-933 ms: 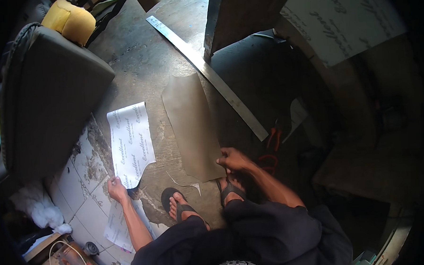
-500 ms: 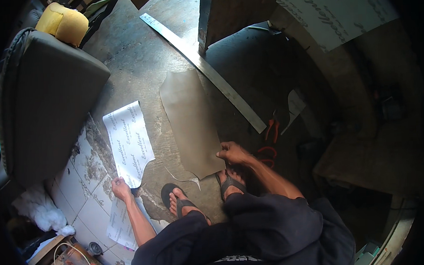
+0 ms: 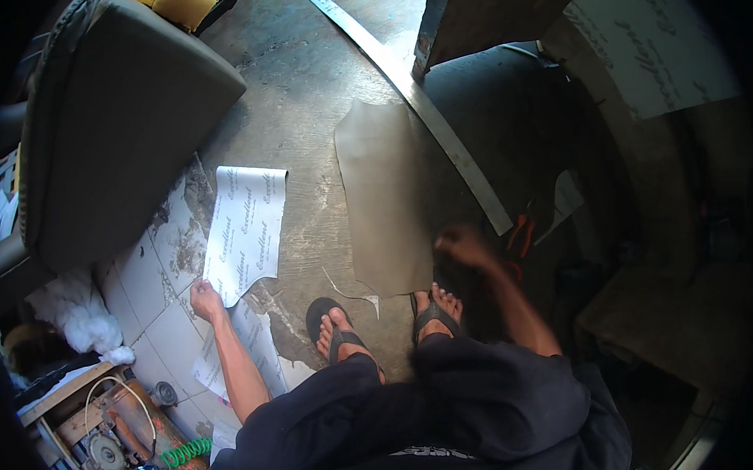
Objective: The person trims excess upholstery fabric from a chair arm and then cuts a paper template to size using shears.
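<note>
1. Nearest, the left foot and right foot stand in sandals with floor between them. The right toes come just beside the brown piece's lower edge.
2. Lower left, a rusty tank with a green coil sits by the tiles, limiting the room beside the left forearm. A second sheet lies partly under that forearm.
3. The left hand is closed, pinching the white sheet at its lower left corner. The sheet's lower right edge is cut in a curve.
4. A thin scrap lies near the brown piece's lower left edge; I cannot tell whether they touch.
5. The right hand is blurred beside the brown piece's right edge. Its fingers look bent, but I cannot tell whether it grips or touches anything.
6. The brown piece lies flat on the floor ahead of the feet. A strip of floor separates its long left edge from the white sheet.
7. Right of the right hand lie red-handled pliers, near the ruler's lower end.
8. The ruler slants close past the piece's upper right corner.
9. Farther off, a seat bounds the left, a panel the right.
</note>
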Motion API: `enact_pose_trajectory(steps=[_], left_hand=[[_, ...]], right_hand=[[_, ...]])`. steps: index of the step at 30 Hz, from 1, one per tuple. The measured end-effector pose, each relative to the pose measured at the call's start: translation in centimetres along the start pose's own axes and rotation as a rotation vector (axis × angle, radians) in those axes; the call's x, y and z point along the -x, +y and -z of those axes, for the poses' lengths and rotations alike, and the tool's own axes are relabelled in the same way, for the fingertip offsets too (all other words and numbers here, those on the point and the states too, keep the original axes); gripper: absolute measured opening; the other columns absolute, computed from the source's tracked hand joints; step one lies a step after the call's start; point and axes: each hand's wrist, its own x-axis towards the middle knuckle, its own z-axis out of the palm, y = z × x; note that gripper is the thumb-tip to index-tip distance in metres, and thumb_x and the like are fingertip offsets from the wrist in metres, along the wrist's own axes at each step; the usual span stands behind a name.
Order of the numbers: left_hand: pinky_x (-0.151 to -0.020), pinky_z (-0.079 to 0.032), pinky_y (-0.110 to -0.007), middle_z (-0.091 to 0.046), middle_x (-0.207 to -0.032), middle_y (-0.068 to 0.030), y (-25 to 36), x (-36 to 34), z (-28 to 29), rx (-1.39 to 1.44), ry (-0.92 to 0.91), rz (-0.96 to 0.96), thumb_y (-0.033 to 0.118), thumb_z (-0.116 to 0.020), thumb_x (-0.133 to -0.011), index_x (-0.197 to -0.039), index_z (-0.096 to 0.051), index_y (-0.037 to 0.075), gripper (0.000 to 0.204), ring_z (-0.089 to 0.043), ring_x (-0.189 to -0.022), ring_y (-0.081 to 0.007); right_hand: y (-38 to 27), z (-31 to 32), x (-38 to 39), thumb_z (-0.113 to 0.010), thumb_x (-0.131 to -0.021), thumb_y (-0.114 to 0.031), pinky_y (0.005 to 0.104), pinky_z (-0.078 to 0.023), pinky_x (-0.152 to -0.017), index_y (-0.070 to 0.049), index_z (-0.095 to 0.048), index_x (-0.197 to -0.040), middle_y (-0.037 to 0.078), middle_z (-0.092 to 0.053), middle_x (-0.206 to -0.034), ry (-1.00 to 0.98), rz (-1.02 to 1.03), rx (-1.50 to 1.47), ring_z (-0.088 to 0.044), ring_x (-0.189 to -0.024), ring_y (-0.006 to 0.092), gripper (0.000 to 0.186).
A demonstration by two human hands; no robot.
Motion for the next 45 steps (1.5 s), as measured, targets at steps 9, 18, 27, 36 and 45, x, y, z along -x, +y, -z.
enact_pose_trajectory(steps=[9, 18, 27, 36, 45], left_hand=[[-0.082, -0.054, -0.037, -0.071, -0.102, -0.0146, 6.3, 19.1, -6.0, 0.045, -0.699, -0.279, 0.027, -0.068, -0.091, -0.121, -0.061, 0.001, 0.041, -0.069, -0.091, -0.0251], [-0.077, -0.053, -0.042, -0.07, -0.084, -0.0146, 12.1, 27.0, -9.5, -0.132, -1.008, -0.227, 0.026, -0.074, -0.086, -0.117, -0.062, -0.002, 0.043, -0.07, -0.082, -0.0316], [-0.07, -0.048, -0.031, -0.066, -0.086, -0.0034, 9.6, 19.8, -9.1, 0.131, -0.764, -0.047, 0.02, -0.069, -0.092, -0.099, -0.065, 0.003, 0.019, -0.058, -0.075, -0.0126], [-0.064, -0.05, -0.025, -0.067, -0.089, -0.0028, 6.8, 14.8, -7.6, 0.433, -0.688, 0.228, 0.013, -0.062, -0.099, -0.11, -0.059, 0.004, 0.015, -0.062, -0.075, -0.0111], [-0.101, -0.045, -0.031, -0.063, -0.128, -0.0106, 13.0, 18.3, 2.9, 0.766, -1.551, -0.108, 0.029, -0.07, -0.095, -0.138, -0.053, -0.002, 0.055, -0.06, -0.113, -0.0164]], right_hand=[[9.7, 20.0, -9.5, -0.069, -0.089, -0.032, 0.0457, -0.045, -0.106, -0.008, -0.064, -0.127, 0.023, -0.062, -0.129, 0.85, -0.2, 0.428, -0.057, -0.125, 0.0369, 0.046], [16.1, 26.6, -14.2, -0.068, -0.09, -0.032, 0.0462, -0.035, -0.118, -0.013, -0.061, -0.136, 0.022, -0.048, -0.148, 0.514, -0.251, 0.74, -0.041, -0.142, 0.0358, 0.05], [9.9, 26.8, -10.7, -0.054, -0.102, -0.018, 0.0421, -0.046, -0.103, -0.001, -0.059, -0.13, 0.02, -0.065, -0.125, 0.985, 0.058, 0.541, -0.06, -0.12, 0.0355, 0.033], [-14.2, 9.2, -0.7, -0.074, -0.092, -0.019, 0.0304, -0.048, -0.095, -0.01, -0.059, -0.133, 0.007, -0.066, -0.118, 0.261, 0.385, -0.608, -0.06, -0.108, 0.0152, 0.045], [-21.0, -1.5, 2.0, -0.077, -0.088, -0.035, 0.0353, -0.053, -0.084, -0.012, -0.058, -0.138, 0.012, -0.072, -0.101, -0.489, 0.42, -0.404, -0.067, -0.092, 0.02, 0.058]])
